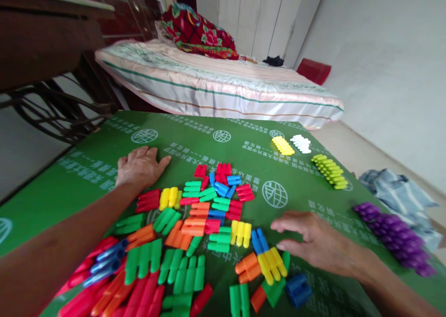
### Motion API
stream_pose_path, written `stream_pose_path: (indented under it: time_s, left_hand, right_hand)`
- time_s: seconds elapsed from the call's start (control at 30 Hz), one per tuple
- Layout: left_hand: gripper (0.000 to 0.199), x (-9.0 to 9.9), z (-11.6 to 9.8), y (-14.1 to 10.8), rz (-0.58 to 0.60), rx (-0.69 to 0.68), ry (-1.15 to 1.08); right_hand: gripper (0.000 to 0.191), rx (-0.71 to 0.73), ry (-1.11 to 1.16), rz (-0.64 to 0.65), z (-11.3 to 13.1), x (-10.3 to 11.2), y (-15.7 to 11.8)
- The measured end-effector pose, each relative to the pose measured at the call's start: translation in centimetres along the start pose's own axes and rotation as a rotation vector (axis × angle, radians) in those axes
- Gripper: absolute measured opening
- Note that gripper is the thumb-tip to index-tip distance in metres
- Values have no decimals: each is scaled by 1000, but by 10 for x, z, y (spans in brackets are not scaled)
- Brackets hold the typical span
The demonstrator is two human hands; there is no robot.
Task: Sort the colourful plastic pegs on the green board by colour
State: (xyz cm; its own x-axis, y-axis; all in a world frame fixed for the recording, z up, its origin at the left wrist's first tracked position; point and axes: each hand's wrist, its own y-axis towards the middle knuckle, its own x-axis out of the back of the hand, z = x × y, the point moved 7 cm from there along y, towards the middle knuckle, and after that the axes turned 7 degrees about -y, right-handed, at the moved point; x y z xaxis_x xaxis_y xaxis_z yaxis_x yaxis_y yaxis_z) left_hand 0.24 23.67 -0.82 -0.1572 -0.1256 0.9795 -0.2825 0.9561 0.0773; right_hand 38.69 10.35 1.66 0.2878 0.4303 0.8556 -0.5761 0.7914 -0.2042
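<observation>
My left hand [141, 165] rests palm down on the green board, its thumb stretched out toward the loose plastic building pieces. My right hand [308, 233] hovers low at the right side of the pile, thumb and fingers parted with nothing between them. Nearest to it lie a blue piece [259, 241] and a yellow piece [272, 265] that touch each other. A dark blue piece [298, 290] sits below the right hand. Close to the left wrist are a red piece [148, 201] and a yellow piece [169, 198]. Green pieces [142, 260] and orange ones lie nearer to me.
Sorted groups run along the board's right side: yellow [283, 145], white [301, 144], lime green [329, 171] and purple [395, 238]. Beyond the board [195, 136] stands a bed [216, 89] with a folded red blanket [198, 31]. Some cloth [397, 187] lies off the right edge.
</observation>
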Motion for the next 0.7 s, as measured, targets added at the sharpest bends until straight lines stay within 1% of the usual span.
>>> stream_pose_path:
  time_s: [0.1,0.17,0.3,0.43,0.53,0.7]
  left_hand:
    - [64,0,0,0,1,5,-5]
    - [64,1,-2,-1,3,6,-10]
    - [64,3,-5,-3,7,5,-14]
    - [64,2,-5,-2,10,7,-10]
    - [64,1,-3,-1,8,4,-4]
    - [64,1,-1,0,2,-4,4]
  right_hand:
    - [26,43,-109,82,19,-7,-3]
    - [24,39,-169,125,25,-11,-6]
    - [22,11,-208,172,26,-18,-12]
    - [25,4,-208,201,24,-25,-18]
    - [27,-3,-228,185,23,-28,-22]
    - [22,18,-267,102,19,-29,-28]
